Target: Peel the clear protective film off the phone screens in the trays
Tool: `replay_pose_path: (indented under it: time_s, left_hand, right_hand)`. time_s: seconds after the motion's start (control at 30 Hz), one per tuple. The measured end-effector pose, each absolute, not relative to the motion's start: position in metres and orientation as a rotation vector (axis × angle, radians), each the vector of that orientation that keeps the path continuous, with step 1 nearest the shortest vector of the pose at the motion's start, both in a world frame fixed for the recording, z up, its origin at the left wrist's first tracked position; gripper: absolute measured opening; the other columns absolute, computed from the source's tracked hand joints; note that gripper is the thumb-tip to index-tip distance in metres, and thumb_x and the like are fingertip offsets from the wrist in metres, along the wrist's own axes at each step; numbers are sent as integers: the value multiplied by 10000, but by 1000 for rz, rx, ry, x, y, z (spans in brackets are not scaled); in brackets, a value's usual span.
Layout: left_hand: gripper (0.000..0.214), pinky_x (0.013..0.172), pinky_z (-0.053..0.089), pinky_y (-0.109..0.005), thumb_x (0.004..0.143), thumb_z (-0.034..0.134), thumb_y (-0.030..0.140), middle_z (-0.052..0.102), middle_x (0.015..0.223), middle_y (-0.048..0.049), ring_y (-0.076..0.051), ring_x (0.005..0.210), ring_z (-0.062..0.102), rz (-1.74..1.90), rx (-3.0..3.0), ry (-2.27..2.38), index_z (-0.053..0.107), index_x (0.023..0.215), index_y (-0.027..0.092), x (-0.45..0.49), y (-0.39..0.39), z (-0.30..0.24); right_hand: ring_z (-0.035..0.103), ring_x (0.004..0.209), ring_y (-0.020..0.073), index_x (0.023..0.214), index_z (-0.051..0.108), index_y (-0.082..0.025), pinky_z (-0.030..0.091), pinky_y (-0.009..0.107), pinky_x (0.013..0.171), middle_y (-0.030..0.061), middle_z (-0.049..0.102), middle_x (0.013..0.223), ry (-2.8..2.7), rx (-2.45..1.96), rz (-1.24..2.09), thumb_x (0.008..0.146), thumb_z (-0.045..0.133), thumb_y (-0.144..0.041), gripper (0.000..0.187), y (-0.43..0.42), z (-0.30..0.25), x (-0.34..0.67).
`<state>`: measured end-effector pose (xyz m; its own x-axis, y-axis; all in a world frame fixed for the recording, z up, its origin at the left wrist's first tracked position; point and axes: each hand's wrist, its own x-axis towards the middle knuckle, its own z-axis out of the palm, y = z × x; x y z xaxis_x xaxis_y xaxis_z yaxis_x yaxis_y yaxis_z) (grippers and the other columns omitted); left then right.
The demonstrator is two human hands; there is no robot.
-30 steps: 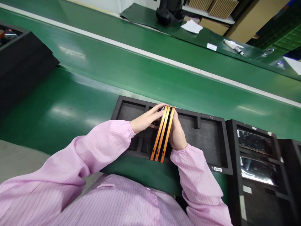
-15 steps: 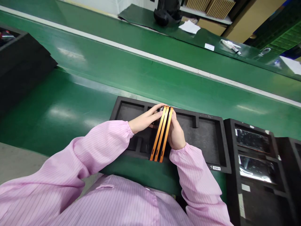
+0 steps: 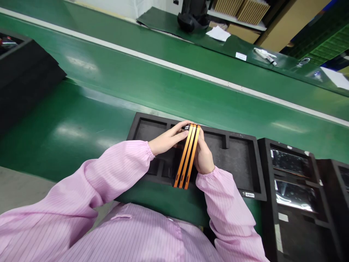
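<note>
Three smartphones (image 3: 187, 156) with orange edges stand on edge, pressed together side by side between my hands. My left hand (image 3: 171, 138) is closed on their left face, its fingers reaching over the far end. On the opposite side, my right hand (image 3: 204, 155) grips the stack, with part of its fingers hidden behind the phones. Below them lies a black foam tray (image 3: 245, 163) with several recesses and a small "0981" label (image 3: 249, 195) at its front right. The phones cover the tray's middle.
To the right, another black tray (image 3: 296, 214) holds two glossy dark phone-shaped pieces (image 3: 294, 195). Further right is part of a third tray (image 3: 328, 185). Stacked black trays (image 3: 24, 76) stand at the left on the green bench. A marker (image 3: 271, 60) and paper (image 3: 218, 33) lie at the back.
The hands and the phones between them have hardly moved. The view has shifted very slightly.
</note>
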<state>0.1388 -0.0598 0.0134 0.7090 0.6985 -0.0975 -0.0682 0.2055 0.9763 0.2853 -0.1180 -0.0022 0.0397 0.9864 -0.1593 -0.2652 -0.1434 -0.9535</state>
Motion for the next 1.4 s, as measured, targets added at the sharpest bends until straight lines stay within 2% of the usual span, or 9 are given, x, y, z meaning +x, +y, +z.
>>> replay_pose_path:
  time_s: [0.2, 0.43, 0.63, 0.83, 0.97, 1.07, 1.2, 1.4]
  left_hand:
    - [440, 934, 506, -336, 960, 466, 433, 582, 1222, -58, -236, 1143, 565, 602, 1315, 604, 418, 1372, 285, 139, -59, 11]
    - [441, 899, 519, -295, 957, 487, 415, 558, 1291, -79, -237, 1169, 551, 635, 1324, 558, 434, 1363, 252, 139, -60, 11]
    - [477, 815, 538, -267, 934, 517, 462, 535, 1327, -93, -237, 1137, 565, 650, 1331, 527, 446, 1362, 262, 138, -59, 10]
    - [493, 795, 536, -266, 922, 533, 485, 531, 1349, -85, -210, 1037, 606, 679, 1368, 502, 466, 1366, 280, 138, -59, 7]
    - [492, 803, 535, -275, 920, 537, 496, 527, 1358, -78, -195, 989, 618, 720, 1390, 466, 476, 1364, 294, 139, -59, 5]
    - [467, 854, 522, -290, 921, 542, 496, 524, 1365, -73, -217, 1076, 594, 769, 1434, 409, 501, 1339, 293, 139, -60, 5]
    - [467, 963, 468, -331, 923, 533, 515, 500, 1399, -80, -266, 1286, 471, 834, 1514, 418, 510, 1322, 274, 139, -60, 5]
    - [479, 1007, 423, -374, 927, 522, 531, 464, 1440, -76, -266, 1312, 445, 849, 1583, 423, 486, 1340, 291, 138, -59, -2]
  right_hand:
    - [602, 1143, 227, 1366, 397, -351, 548, 335, 810, 3, 581, 1317, -922, -1169, 1373, 929, 462, -521, 473, -120, 2, 285]
    - [558, 1211, 197, 1333, 429, -333, 512, 326, 933, -13, 563, 1328, -921, -1059, 1354, 975, 451, -412, 368, -120, -1, 285]
    - [577, 1193, 227, 1344, 415, -335, 574, 335, 823, 5, 529, 1378, -981, -1089, 1297, 975, 439, -463, 391, -121, -3, 286]
    - [564, 1219, 237, 1352, 404, -321, 555, 393, 931, 15, 514, 1399, -1039, -1113, 1231, 977, 430, -471, 405, -122, -3, 287]
    - [537, 1258, 227, 1334, 420, -305, 464, 424, 1069, 13, 535, 1375, -1070, -1094, 1184, 981, 434, -456, 384, -123, -3, 286]
    - [497, 1301, 231, 1318, 440, -289, 403, 438, 1125, 19, 533, 1372, -1106, -1105, 1123, 974, 444, -456, 383, -124, -2, 286]
    - [489, 1307, 244, 1312, 454, -280, 408, 448, 1120, 32, 515, 1388, -1141, -1108, 1052, 964, 459, -461, 391, -124, -2, 286]
    - [523, 1272, 239, 1309, 453, -275, 389, 454, 1129, 41, 528, 1372, -1133, -1050, 1065, 967, 465, -440, 380, -124, -3, 286]
